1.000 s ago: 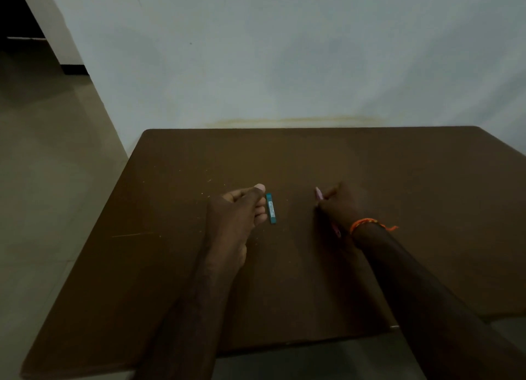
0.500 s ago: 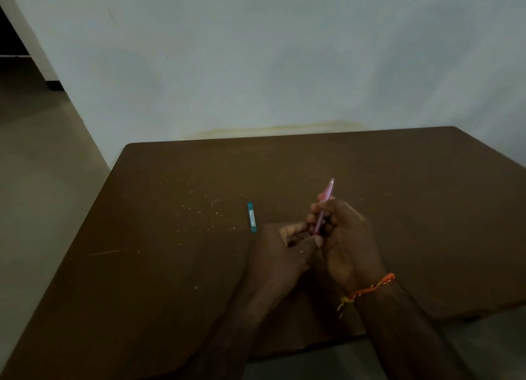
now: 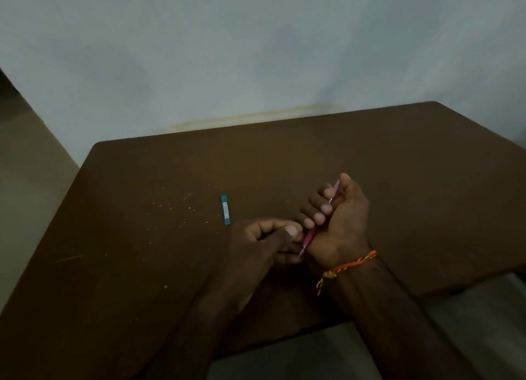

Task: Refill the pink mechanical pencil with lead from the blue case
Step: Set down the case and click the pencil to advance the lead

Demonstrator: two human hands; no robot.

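My right hand [image 3: 338,217] is closed around the pink mechanical pencil [image 3: 308,235], thumb over its top end, metal tip pointing down and toward me. My left hand [image 3: 264,243] sits just left of it, fingers curled, thumb and fingertips touching the pencil's lower end near the tip. The slim blue lead case [image 3: 225,209] lies flat on the brown table [image 3: 142,265], a little to the left of and beyond both hands, untouched.
Pale crumbs [image 3: 173,208] are scattered on the table left of the case. A grey wall [image 3: 256,52] rises behind the table's far edge. The near table edge runs under my forearms. An orange thread band [image 3: 347,265] circles my right wrist.
My right hand lifted the pencil off the table and turned it tip-down, thumb sliding over its top. My left hand left the blue case and came to the pencil's tip.
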